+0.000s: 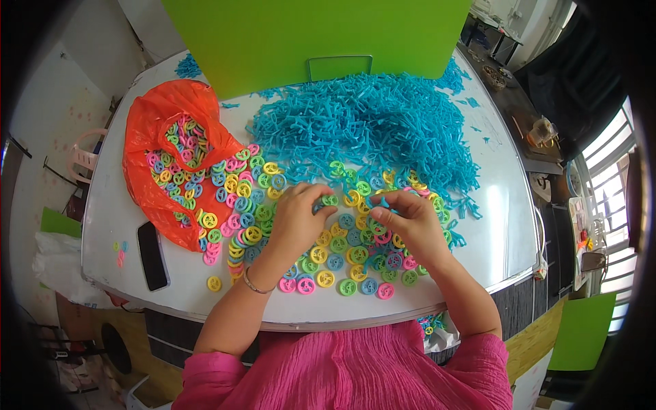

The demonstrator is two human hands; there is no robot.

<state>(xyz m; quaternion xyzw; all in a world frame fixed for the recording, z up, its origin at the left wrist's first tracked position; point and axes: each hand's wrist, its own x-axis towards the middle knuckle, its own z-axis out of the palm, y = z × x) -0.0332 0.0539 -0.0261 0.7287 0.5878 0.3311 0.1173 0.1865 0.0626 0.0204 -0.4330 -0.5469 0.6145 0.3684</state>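
My left hand [299, 213] is closed over the spread of small plastic wheels, pinching a green wheel [330, 200] between thumb and fingers. To its right, my right hand [412, 220] pinches a small blue plastic piece [380, 203] at its fingertips. A gap separates the two hands. Under and around them lie many spoked wheels [325, 278] in pink, yellow, green and blue. Beyond the hands rises a large heap of thin blue plastic pieces [369, 116], some scattered among the wheels.
An open red plastic bag [147, 130] spills wheels at the left. A dark phone [152, 256] lies near the white table's [184, 294] left front. A green board [314, 34] with a metal handle stands behind the blue heap. A dark counter [506, 102] runs along the right.
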